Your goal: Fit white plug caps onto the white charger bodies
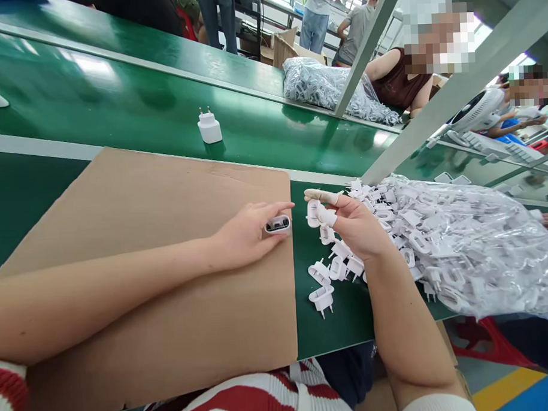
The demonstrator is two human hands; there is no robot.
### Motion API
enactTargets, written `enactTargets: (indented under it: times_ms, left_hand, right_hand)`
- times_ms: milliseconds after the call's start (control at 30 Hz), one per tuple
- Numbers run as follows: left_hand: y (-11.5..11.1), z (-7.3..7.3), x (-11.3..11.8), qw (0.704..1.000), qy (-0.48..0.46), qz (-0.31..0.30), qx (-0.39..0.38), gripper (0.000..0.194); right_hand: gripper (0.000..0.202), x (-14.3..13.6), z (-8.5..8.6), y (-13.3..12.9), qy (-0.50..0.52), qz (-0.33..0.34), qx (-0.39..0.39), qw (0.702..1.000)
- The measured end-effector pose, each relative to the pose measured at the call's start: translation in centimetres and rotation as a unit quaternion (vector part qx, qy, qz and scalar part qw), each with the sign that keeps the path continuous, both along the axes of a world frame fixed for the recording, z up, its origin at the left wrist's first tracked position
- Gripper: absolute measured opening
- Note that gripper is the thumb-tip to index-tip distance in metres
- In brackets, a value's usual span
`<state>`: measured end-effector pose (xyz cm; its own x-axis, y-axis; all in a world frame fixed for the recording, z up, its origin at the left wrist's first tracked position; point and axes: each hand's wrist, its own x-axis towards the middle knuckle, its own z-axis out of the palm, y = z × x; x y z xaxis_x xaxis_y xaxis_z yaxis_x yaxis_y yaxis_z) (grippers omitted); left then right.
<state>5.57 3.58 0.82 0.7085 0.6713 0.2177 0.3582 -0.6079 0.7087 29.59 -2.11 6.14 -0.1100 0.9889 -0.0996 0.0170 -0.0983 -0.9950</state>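
My left hand (252,233) is closed round a white charger housing (278,224), held over the right edge of a brown cardboard sheet (167,233). The housing's open end faces right and shows dark parts inside. Opposite it, my right hand (353,221), with white covers on finger and thumb, pinches a white plug cover (314,213). A small gap separates the two pieces. Just below my right hand, several loose plug covers (322,300) with metal pins lie on the green table.
A clear plastic bag (491,246) spills many plug covers at the right. One white charger (209,126) stands on the green conveyor (140,102) beyond the cardboard. A slanted metal post (454,85) rises at the right. Across the conveyor, a person sits near another filled bag (317,81).
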Motion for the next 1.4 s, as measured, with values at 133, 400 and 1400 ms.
enactTargets:
  times_ms: [133, 400, 1400]
  left_hand:
    - [-0.4, -1.1, -0.4, 0.995, -0.037, 0.004, -0.088, 0.057]
    - [0.1, -1.0, -0.1, 0.993, -0.086, -0.046, -0.073, 0.036]
    - [0.4, -1.9, 0.2, 0.989, -0.128, -0.072, -0.031, 0.021]
  right_hand:
    - [0.063, -0.7, -0.3, -0.3, 0.017, -0.019, 0.012, 1.000]
    - [0.033, -1.7, -0.1, -1.0, -0.064, -0.046, 0.044, 0.996]
    - [0.034, -4.4, -0.9, -3.3, -0.517, -0.027, 0.348, 0.782]
